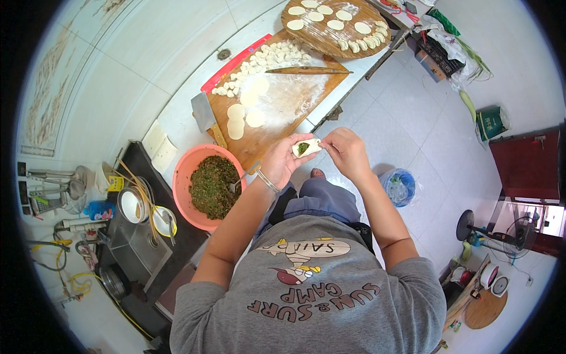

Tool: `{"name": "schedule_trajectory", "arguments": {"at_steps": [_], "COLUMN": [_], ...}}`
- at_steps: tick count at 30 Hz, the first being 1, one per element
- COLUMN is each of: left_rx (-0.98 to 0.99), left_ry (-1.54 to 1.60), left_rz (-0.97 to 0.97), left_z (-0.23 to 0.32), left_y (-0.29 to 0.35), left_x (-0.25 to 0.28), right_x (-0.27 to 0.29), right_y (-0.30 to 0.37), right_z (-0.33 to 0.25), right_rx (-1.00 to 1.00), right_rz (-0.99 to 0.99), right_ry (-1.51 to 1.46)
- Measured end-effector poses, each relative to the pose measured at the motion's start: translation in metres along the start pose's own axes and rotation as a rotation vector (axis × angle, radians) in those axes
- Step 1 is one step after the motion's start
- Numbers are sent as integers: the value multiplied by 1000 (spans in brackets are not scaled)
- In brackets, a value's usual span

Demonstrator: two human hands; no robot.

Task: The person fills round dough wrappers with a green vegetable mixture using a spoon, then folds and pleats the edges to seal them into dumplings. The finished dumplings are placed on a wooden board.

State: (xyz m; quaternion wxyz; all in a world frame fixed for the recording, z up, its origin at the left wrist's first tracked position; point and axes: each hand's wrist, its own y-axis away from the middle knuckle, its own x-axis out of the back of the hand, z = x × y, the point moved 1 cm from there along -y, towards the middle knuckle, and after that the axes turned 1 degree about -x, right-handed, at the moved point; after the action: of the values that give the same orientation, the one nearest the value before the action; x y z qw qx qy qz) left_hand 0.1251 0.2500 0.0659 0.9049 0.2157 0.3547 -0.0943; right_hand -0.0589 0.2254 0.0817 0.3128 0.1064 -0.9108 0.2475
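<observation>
A dumpling wrapper [315, 145] with green filling showing at its middle is partly folded over. My left hand [279, 161] cradles it in the fingers. My right hand [348, 152] pinches its right end between thumb and fingertips. Left of my left hand stands a pink bowl [179, 187] of chopped green filling [207, 192], and a metal utensil [239, 181] sticks out of it. Beyond my hands, a floury wooden board [283, 121] bears flat round wrappers [255, 118], several dough pieces [277, 52] and a rolling pin [308, 70].
A cleaver [204, 112] lies at the board's left edge. On a round wooden board [318, 44] at the back are more wrappers and a row of folded dumplings [371, 41]. The sink [138, 251] with bowls is at left; a blue bin [398, 187] stands on the floor at right.
</observation>
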Motion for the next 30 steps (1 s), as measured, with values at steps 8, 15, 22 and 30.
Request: {"name": "schedule_trajectory", "arguments": {"at_steps": [8, 15, 22, 30], "left_rx": [26, 60, 79, 67], "left_ry": [6, -1, 34, 17], "left_rz": [7, 9, 2, 5], "left_z": [1, -3, -3, -2], "left_y": [0, 0, 0, -1], "left_x": [-2, -3, -6, -10], "right_x": [4, 2, 3, 8], "right_y": [-2, 3, 6, 1], "right_z": [-12, 2, 4, -3], "right_rx": [116, 162, 233, 267], "right_rz": [101, -3, 6, 25], "right_ry": [-15, 27, 115, 43]}}
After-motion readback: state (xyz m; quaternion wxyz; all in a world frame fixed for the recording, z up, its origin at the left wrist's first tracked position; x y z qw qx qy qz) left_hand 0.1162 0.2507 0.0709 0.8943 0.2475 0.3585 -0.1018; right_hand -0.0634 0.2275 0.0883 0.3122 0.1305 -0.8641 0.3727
